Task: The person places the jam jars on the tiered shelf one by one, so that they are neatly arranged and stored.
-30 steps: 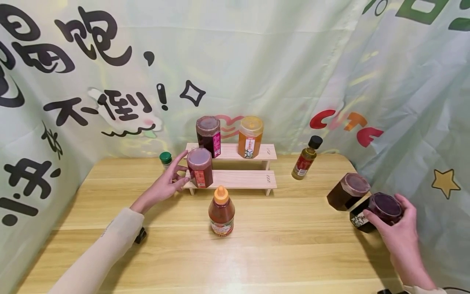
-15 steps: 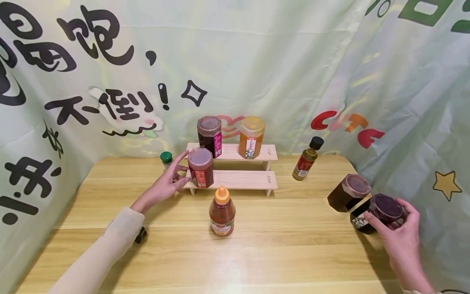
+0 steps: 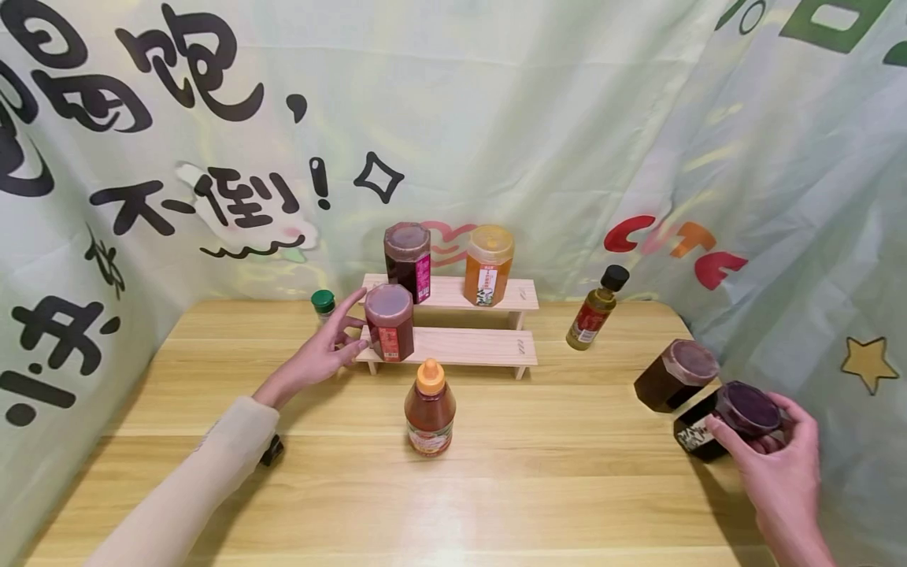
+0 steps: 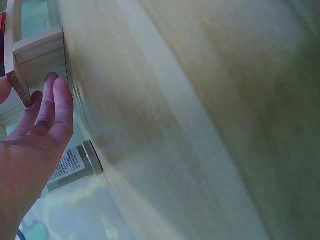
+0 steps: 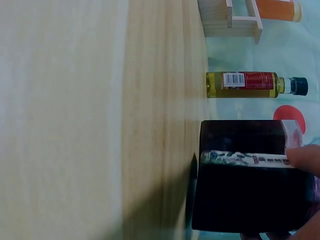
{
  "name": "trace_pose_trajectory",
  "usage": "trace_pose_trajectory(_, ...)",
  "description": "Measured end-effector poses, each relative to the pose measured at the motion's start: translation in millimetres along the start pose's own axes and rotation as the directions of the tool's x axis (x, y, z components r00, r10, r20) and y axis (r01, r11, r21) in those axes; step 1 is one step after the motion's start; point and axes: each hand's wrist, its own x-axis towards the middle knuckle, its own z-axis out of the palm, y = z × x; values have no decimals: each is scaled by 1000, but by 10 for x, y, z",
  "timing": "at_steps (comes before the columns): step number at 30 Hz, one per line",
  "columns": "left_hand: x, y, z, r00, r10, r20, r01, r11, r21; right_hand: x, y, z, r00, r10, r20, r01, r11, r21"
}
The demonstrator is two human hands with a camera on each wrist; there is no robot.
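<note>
Plainly "CUTE" [image 3: 690, 238] beyond gripped jar [image 5: 242, 192]

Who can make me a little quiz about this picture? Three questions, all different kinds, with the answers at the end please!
1. Pick one. The right hand holds:
a) a green-capped bottle
b) a dark jar
c) a black-capped bottle

2. True or false? The orange jar stands on the upper step of the stand.

3. Fill in the colour. The squeeze bottle in front of the stand has a cap that is ____.

Key: 1. b; 2. true; 3. orange.
</note>
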Motion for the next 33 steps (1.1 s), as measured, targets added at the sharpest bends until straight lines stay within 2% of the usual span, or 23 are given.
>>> trace_pose_trajectory(3, 8, 5, 5, 1000, 4, -4, -4, 1000, 6, -36, -29, -6, 1000, 2, -14, -3, 999, -33)
trace_pose_trajectory(6, 12, 5, 19, 1000, 3, -5, -3, 1000, 8, -80, -69, -30, 1000, -6, -19, 4, 994, -109)
trace_pose_trajectory(12, 5, -7, 33, 1000, 2, -5, -2, 1000, 8, -210, -136, -33, 997, -71, 19, 73, 980, -185)
trace_pose_trajectory(18, 0, -3, 16, 1000, -4, -5, 4, 1000, 19, -326, -212, 82, 990, -130, 49, 137, 972, -191)
trace_pose_trajectory(26, 11, -7, 7, 1000, -12, 0, 12, 1000, 13, -385, -330, 173, 979, -170, 111, 178, 981, -71)
trace_pose_trajectory(33, -3, 6, 4, 1000, -30, -7, 30, 999, 18, -436, -406, 309, 960, -209, 186, 233, 966, -117)
